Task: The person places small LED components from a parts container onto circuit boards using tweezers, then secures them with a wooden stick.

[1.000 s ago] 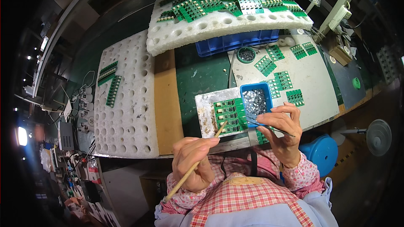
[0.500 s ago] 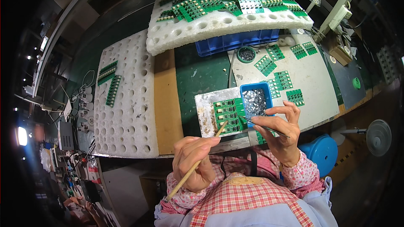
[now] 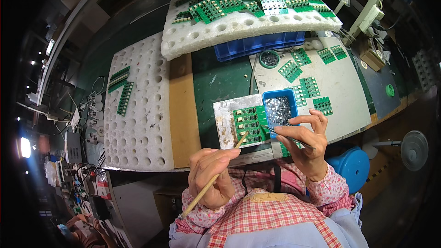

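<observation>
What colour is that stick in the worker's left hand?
Pale yellowish tan; the stick in the left hand shows best in the head view.

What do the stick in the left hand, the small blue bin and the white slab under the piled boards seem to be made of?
Stick: probably bamboo or wood, fairly matte, judging by its tan colour.
Small blue bin: likely plastic, smooth-looking, with even colour.
White slab: apparently foam, matte; its edge looks rough and grainy.

Green worktop (image 3: 212,87) bearing perf. white foam sheet (image 3: 138,133) (L) & adj. brown strip (image 3: 183,119). Also on it: pale sheet (image 3: 345,94) (R), blue bin (image 3: 257,46) (rear).
</observation>
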Available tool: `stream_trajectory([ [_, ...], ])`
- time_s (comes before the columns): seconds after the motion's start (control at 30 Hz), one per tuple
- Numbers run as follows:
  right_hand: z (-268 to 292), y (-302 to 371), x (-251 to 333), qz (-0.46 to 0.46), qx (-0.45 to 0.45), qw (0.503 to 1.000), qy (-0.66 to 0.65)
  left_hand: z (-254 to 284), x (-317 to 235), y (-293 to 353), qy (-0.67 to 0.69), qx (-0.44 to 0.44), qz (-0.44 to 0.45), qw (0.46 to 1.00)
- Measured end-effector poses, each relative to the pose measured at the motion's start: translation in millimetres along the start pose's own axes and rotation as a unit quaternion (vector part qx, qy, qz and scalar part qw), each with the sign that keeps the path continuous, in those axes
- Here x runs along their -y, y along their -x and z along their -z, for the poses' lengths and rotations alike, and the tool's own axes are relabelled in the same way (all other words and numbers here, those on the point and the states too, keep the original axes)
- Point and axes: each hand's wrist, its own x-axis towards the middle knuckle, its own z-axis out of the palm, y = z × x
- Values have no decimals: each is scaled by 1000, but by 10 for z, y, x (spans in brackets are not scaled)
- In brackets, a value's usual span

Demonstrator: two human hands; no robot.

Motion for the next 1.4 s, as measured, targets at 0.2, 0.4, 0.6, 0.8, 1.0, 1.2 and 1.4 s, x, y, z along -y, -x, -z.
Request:
stream_trajectory([
  [0.2, 12, -9, 14, -2, -2, 1000, 1, 12, -13, 2, 0, -1, -2, 1000],
  [0.4, 50, 27, 14, -27, -37, 999, -11, 30, -16, 16, 7, 0, 1, 1000],
  [0.6, 68, 93, 20, -21, -23, 999, -15, 15, -10, 19, -7, 4, -10, 1000],
  [0.8, 60, 85, 38, -22, -9, 1000, -19, 2, -19, 28, 6, 12, 3, 1000],
  [1.0, 65, 86, 41, -21, 3, 1000, -6, -3, -20, 27, 0, 15, 2, 1000],
  [1.2, 79, 78, 62, -21, 10, 1000, 3, -8, -29, 24, -2, 16, 5, 1000],
  [1.4, 76, 87, 50, -18, 9, 1000, 1, -11, -43, 20, 0, 13, 7, 1000],
])
